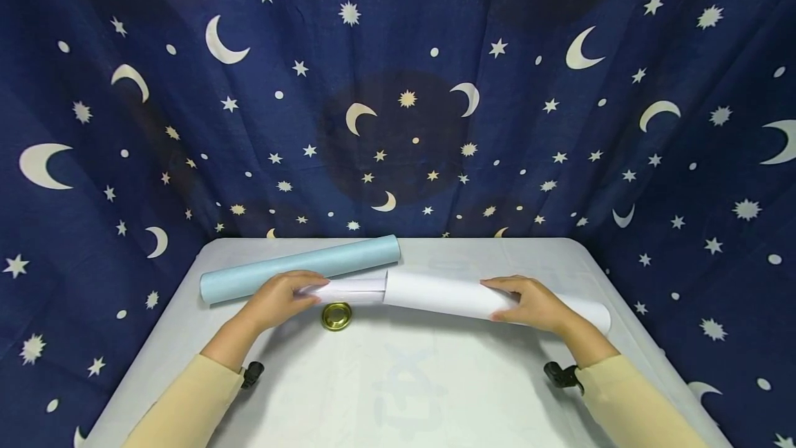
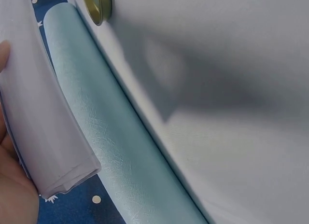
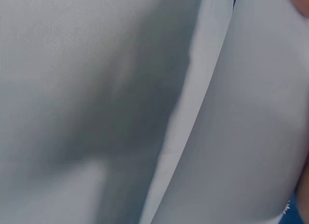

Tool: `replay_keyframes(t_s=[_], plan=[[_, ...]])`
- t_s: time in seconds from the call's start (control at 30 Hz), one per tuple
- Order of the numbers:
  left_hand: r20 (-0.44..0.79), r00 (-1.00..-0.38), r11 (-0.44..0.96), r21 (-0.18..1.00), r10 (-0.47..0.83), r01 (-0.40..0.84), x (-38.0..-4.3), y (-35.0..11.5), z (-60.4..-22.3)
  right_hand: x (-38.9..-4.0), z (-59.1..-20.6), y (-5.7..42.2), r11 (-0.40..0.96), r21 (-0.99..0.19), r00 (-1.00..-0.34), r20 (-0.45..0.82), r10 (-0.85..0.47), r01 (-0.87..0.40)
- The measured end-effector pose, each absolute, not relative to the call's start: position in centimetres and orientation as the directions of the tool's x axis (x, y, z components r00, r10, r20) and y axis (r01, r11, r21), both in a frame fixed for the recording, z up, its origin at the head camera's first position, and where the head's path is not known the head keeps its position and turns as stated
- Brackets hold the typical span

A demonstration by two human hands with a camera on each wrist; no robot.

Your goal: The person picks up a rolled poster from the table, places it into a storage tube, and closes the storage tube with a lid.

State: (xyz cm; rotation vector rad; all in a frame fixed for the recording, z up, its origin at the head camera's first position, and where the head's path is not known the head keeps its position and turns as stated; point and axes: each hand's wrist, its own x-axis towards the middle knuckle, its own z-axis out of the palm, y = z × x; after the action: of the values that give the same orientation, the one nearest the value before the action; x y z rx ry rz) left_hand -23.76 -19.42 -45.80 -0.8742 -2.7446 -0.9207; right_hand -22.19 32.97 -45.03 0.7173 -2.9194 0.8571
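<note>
My left hand (image 1: 282,299) grips the end of a pale, flattened roll of paper or thin sheet (image 1: 357,290). The roll's other end lies inside the near opening of a white tube (image 1: 438,294); how far in it reaches is hidden. Around the middle of that tube, my right hand (image 1: 531,303) holds with thumb and fingers curled. In the left wrist view the roll (image 2: 43,98) shows a creased, folded end beside the palm. The right wrist view shows the smooth white tube (image 3: 231,127) with only bits of the hand at its edge.
A light blue tube (image 1: 301,268) lies slanted on the white table (image 1: 398,393), just behind the left hand. A round gold lid (image 1: 336,316) rests on the table below the roll. Dark blue curtain (image 1: 404,33) with moons and stars encloses the back and sides.
</note>
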Motion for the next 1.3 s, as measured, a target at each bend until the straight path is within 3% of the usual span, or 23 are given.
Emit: replay_keyframes(t_s=[0.27, 1.03, 1.3], plan=[[0.302, -0.83, 0.672, 0.489, 0.468, 0.557, -23.5, -19.2, -46.0, -22.2, -45.1, 33.0, 0.75, -0.494, -0.892, 0.139, -0.431, -0.44], [0.41, -0.763, 0.654, 0.398, 0.5, 0.643, -23.3, -18.5, -45.8, -22.2, -45.1, 32.4, 0.733, -0.508, -0.884, 0.145, -0.445, -0.453], [0.359, -0.806, 0.687, 0.423, 0.472, 0.591, -23.2, -18.0, -45.7, -22.1, -45.3, 32.1, 0.739, -0.508, -0.887, 0.128, -0.443, -0.443]])
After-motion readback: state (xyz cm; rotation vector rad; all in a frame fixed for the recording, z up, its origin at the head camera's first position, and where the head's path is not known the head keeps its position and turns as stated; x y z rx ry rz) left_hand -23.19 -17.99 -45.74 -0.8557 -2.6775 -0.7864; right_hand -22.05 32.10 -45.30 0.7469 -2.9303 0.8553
